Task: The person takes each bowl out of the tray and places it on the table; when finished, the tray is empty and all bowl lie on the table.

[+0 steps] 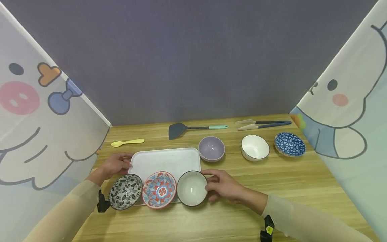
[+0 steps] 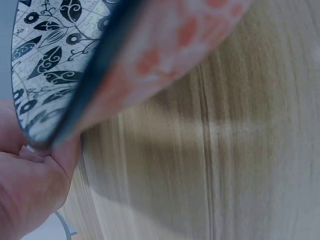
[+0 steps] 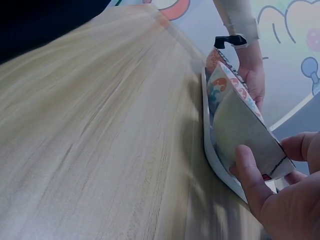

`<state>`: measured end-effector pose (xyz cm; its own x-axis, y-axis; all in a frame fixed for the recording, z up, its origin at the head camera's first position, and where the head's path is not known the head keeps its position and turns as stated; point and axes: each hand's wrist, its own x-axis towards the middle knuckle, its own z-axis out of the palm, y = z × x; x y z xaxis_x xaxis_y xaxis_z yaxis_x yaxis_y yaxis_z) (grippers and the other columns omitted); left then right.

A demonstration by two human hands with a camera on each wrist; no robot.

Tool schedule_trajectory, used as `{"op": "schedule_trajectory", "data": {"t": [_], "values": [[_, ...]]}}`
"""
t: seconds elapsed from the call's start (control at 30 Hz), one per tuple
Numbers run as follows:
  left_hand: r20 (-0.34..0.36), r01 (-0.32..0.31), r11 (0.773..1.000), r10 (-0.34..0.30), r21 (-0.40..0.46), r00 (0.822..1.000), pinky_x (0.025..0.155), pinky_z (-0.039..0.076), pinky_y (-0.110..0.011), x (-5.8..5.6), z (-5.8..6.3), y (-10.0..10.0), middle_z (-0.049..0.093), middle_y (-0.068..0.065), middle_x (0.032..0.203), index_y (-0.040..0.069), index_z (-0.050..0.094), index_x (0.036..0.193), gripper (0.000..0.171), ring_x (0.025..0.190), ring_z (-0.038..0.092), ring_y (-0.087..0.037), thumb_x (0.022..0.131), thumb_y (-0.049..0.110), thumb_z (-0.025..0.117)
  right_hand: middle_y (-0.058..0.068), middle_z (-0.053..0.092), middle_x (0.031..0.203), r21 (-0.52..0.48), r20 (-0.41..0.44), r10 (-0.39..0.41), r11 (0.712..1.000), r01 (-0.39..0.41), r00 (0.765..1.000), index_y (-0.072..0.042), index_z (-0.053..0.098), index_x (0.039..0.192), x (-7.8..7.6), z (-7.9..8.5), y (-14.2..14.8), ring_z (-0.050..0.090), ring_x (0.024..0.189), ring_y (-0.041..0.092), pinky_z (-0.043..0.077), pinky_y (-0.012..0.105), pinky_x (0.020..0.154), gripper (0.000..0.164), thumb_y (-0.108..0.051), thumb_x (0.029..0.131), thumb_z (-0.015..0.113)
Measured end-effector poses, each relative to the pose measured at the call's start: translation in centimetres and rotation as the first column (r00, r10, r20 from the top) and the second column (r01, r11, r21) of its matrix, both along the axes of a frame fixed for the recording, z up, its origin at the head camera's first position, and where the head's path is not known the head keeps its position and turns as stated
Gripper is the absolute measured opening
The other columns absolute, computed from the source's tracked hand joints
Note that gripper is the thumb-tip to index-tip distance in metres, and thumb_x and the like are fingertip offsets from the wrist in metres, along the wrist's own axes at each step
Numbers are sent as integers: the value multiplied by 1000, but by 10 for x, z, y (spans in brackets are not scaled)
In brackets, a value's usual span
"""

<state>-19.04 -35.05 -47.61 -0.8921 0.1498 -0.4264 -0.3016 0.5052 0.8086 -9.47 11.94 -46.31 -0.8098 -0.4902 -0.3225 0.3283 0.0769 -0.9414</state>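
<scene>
My left hand (image 1: 116,164) grips the left edge of a white tray (image 1: 164,161); in the left wrist view the thumb and a finger pinch close beside a bowl rim. My right hand (image 1: 222,185) holds a dark-rimmed white bowl (image 1: 192,189) at the tray's right end. In the right wrist view, one finger (image 3: 252,177) lies along its outer wall and another is at its rim. Left of it in the tray sit a red-and-blue patterned bowl (image 1: 159,190) and a black-and-white leaf-patterned bowl (image 1: 125,192), the latter nearest my left wrist.
Behind the tray lie a yellow spoon (image 1: 127,142), a dark spatula (image 1: 193,128) and tongs (image 1: 263,125). A purple bowl (image 1: 211,149), another white bowl (image 1: 255,148) and a blue patterned bowl (image 1: 290,144) stand to the right. Panels enclose the wooden table (image 1: 169,225).
</scene>
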Motion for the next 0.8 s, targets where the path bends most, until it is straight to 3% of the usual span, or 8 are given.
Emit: {"op": "schedule_trajectory", "data": {"t": [0.27, 0.53, 0.8], "values": [[0, 3, 1000, -3, -8, 1000, 79, 63, -38, 1, 0, 1, 62, -27, 122, -9, 40, 151, 61, 94, 69, -22, 97, -2, 65, 11, 71, 93, -7, 11, -36, 999, 36, 999, -1, 47, 150, -2, 12, 12, 70, 77, 29, 63, 53, 72, 65, 4, 88, 64], [-6, 8, 1000, -8, -24, 1000, 80, 63, -39, 1, -1, 1, 62, -27, 123, -8, 41, 151, 60, 95, 69, -22, 97, 0, 66, 18, 73, 112, 18, 6, -92, 996, 92, 996, -1, 39, 156, -3, 28, 48, 72, 89, 27, 64, 44, 76, 68, -3, 92, 63], [-12, 5, 1000, -5, -23, 1000, 81, 63, -40, 1, -1, 2, 62, -27, 122, -9, 41, 150, 59, 95, 69, -22, 97, -2, 65, 15, 71, 115, 45, -18, -137, 989, 138, 990, 2, 29, 159, 3, 37, 102, 74, 95, 26, 63, 43, 82, 68, -7, 98, 58]]}}
